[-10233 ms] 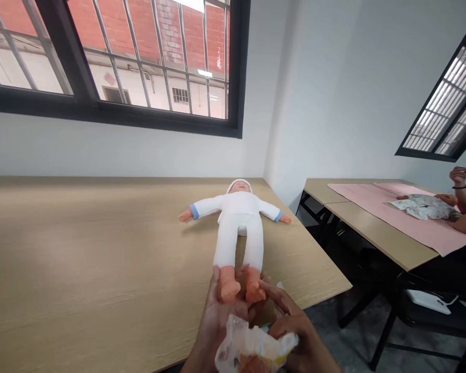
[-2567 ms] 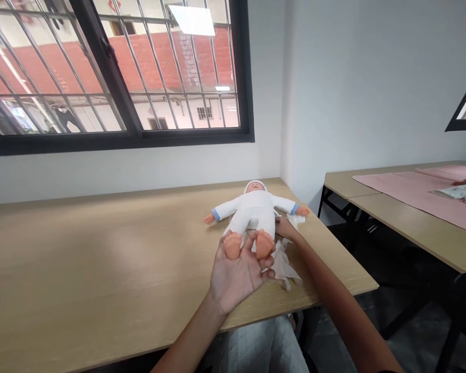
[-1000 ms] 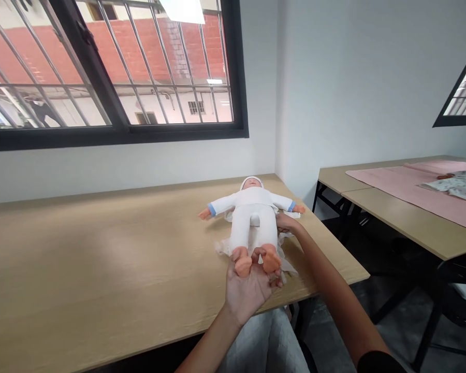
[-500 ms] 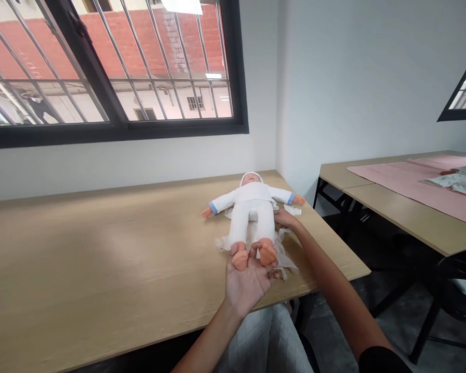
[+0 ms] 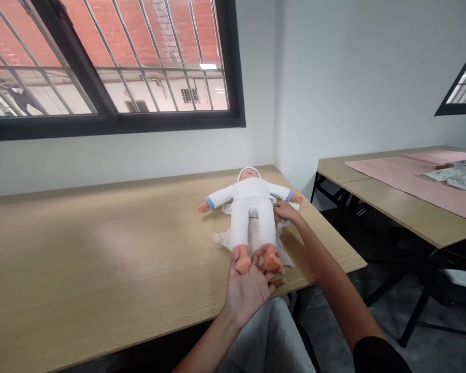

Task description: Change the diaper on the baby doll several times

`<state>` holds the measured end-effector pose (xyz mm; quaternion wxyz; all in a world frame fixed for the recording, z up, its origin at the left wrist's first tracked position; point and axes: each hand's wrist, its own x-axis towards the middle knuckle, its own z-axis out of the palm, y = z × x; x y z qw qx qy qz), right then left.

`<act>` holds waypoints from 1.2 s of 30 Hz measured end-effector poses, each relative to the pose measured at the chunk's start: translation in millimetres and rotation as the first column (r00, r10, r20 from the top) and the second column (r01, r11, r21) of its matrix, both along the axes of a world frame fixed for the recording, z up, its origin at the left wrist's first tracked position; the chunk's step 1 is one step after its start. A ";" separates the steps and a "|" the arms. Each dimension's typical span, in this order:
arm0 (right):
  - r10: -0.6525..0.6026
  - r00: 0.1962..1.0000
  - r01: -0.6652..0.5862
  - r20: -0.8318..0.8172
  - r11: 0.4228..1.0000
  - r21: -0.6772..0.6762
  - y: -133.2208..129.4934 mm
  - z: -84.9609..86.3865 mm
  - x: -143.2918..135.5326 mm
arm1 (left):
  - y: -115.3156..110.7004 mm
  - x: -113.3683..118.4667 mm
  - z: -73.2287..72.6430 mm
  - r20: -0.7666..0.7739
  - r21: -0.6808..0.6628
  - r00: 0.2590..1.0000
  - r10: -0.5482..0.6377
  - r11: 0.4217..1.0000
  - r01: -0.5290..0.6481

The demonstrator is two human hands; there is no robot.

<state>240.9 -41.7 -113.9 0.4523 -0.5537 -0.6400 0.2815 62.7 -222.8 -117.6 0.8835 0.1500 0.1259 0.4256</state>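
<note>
A baby doll [image 5: 252, 194] in white clothes with blue cuffs lies on its back on the table, head away from me and arms spread. My left hand [image 5: 248, 282], palm up, grips the doll's feet, with fingers around and between the ankles. Beside the doll's right-hand hip in the view is my right hand [image 5: 285, 211], its fingers closed at the edge of a thin white diaper [image 5: 254, 235] that lies partly under the doll. The doll's legs and body hide the diaper's middle, and my right fingertips are partly hidden.
The wooden table [image 5: 101, 259] runs along the wall under a barred window [image 5: 140, 62]. A second table [image 5: 396, 202] at the right bears a pink mat [image 5: 396, 176] and folded patterned clothes [image 5: 458, 176]. Below it is a dark chair [image 5: 442, 290].
My view has tilted and shifted slightly. The doll's feet sit a little closer to me in my left hand. My right hand stays by the doll's hip.
</note>
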 end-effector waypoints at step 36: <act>-0.188 0.956 0.070 0.226 0.893 0.445 12.5 2.2 -8.2 | 180.4 -45.3 53.8 -0.142 0.810 -0.121 0.982 0.185 0.556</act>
